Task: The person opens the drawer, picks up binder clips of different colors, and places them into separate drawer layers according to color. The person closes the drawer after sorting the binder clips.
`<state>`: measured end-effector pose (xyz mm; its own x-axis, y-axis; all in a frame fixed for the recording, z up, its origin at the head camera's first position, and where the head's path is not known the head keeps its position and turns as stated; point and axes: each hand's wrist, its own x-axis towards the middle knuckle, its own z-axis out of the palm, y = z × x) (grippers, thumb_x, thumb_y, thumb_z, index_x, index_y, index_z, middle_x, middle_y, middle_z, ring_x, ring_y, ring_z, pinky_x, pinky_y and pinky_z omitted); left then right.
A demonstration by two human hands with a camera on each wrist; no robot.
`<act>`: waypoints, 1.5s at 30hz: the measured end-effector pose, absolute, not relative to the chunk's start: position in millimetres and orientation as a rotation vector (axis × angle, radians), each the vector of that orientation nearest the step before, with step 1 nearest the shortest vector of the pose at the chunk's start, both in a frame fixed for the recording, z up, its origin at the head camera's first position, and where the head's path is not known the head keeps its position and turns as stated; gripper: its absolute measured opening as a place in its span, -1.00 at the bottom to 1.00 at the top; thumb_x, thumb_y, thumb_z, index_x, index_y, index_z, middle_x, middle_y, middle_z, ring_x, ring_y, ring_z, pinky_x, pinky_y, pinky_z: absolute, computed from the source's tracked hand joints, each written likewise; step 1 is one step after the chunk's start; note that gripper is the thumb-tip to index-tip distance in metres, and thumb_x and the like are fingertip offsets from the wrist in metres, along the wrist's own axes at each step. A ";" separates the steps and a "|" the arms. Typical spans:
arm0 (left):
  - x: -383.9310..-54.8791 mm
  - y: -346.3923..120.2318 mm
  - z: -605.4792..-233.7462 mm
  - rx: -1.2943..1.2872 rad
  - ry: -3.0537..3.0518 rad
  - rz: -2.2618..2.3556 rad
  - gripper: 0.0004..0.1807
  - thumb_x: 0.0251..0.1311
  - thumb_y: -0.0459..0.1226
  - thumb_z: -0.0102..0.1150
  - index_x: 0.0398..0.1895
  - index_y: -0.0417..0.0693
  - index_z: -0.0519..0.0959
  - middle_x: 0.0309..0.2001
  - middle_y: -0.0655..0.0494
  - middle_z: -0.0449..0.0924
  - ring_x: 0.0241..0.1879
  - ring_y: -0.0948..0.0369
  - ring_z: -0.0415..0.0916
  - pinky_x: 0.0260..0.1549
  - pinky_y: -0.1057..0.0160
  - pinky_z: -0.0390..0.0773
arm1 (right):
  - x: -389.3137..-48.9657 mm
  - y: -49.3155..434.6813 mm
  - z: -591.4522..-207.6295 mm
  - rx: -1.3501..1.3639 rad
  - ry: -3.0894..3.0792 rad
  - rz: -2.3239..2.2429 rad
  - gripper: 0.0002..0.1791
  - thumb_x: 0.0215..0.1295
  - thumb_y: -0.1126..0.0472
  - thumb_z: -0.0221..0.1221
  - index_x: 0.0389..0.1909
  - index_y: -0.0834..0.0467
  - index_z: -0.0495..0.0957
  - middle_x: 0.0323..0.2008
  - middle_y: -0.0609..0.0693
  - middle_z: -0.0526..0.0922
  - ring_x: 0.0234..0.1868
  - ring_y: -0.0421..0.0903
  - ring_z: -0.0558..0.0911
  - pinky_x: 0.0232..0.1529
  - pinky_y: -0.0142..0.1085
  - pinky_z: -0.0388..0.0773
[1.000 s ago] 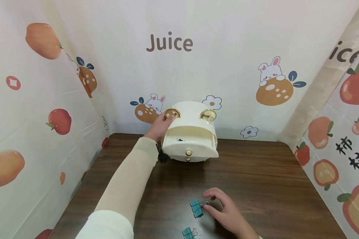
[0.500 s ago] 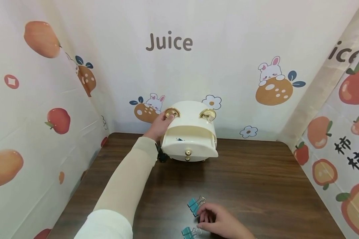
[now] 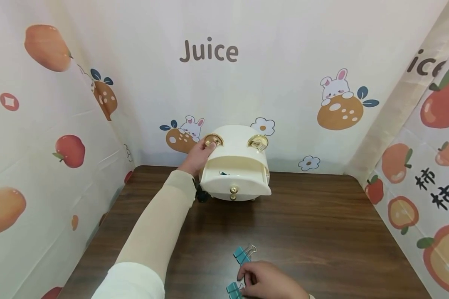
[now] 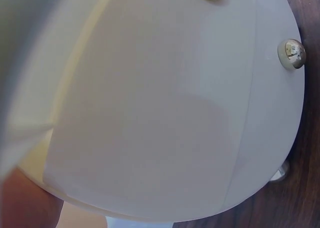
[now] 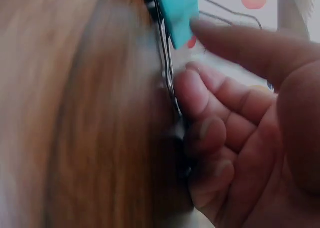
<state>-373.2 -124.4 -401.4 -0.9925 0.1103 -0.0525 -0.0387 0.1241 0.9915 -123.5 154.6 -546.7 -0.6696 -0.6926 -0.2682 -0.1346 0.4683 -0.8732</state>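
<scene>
A cream-white drawer box point(image 3: 239, 143) with two gold rings on top stands at the back of the table, its upper drawer point(image 3: 236, 183) pulled out. My left hand point(image 3: 198, 157) grips the box's left side, thumb by the left gold ring; its other fingers are mostly hidden. A small dark teal item point(image 3: 223, 173) lies inside the drawer. Near the front, my right hand point(image 3: 265, 280) is at a teal binder clip point(image 3: 233, 290), thumb and fingertips apart by its body and wire handles. Another teal binder clip point(image 3: 242, 255) lies just beyond that hand.
The brown wooden table point(image 3: 314, 224) is enclosed at the back and sides by fruit-printed white sheets point(image 3: 277, 74). A black object point(image 3: 201, 194) shows beneath the left wrist, beside the box.
My right hand has left the farther binder clip, which shifted slightly, and moved toward the front to the nearer one. The left hand stays on the box.
</scene>
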 end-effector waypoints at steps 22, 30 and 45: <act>-373.0 -126.6 -401.3 0.089 2.256 2.000 -0.42 0.57 0.01 -0.03 0.59 0.23 0.24 0.45 0.09 0.34 0.24 0.08 0.41 0.22 0.03 0.43 | -113.2 137.3 -537.3 -0.487 2.231 -1.087 -0.69 0.14 -0.16 0.47 -0.30 -0.12 0.58 -0.55 -0.16 0.48 -0.54 -0.19 0.44 -0.52 -0.32 0.32; -370.5 -126.4 -398.7 0.077 2.232 2.010 -0.41 0.56 0.01 -0.01 0.58 0.23 0.25 0.45 0.08 0.34 0.27 0.07 0.40 0.24 0.03 0.42 | -110.7 139.4 -533.7 -0.565 2.247 -1.079 -0.54 0.26 -0.10 0.38 -0.66 -0.02 0.39 -0.68 -0.23 0.27 -0.61 -0.28 0.31 -0.57 -0.36 0.17; -371.6 -127.2 -401.2 0.095 2.212 2.033 -0.42 0.57 0.00 -0.02 0.58 0.18 0.25 0.42 0.06 0.36 0.24 0.07 0.43 0.21 0.04 0.46 | -119.7 152.2 -537.5 -0.812 2.045 -1.314 -0.57 0.50 -0.01 0.22 -0.59 0.08 0.47 -0.60 -0.30 0.32 -0.52 -0.38 0.36 -0.48 -0.48 0.27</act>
<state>-371.6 -127.2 -401.2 -0.9889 0.1377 -0.0566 -0.0449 0.0872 0.9952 -119.7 152.2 -537.5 -0.6528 -0.7448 -0.1383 -0.1841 0.3330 -0.9248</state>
